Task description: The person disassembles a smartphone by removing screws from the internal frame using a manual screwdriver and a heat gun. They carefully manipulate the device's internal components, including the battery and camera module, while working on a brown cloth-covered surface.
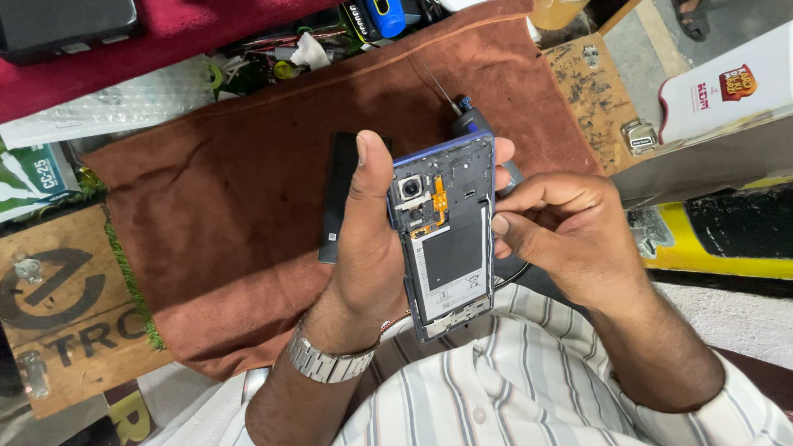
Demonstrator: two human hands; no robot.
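Left hand (363,248) wrapped around an opened phone (446,239), thumb lying up along its left edge, fingers (504,153) showing past the right edge; so, clamped on the phone. Phone held upright above the lap, back cover off, insides facing the camera: camera module near the top, orange flex strip beside it, dark battery with a white label below. Blue frame all round.

Right hand (570,235) pressed against the phone's right edge, thumb and forefinger pinched together there, touching the frame. Whether something thin sits between them, impossible to tell.

Under the hands, a brown cloth (248,215) spread over the counter (74,322). On the cloth, just left of the left thumb, a flat black panel (337,190), partly hidden by the hand. Behind the phone's top, a grey tool (471,122) with a thin metal tip, lying on the cloth. A black cable (514,272) curving out below the right hand.

Metal watch (326,359) on the left wrist. Striped shirt (512,388) at the bottom of the view.
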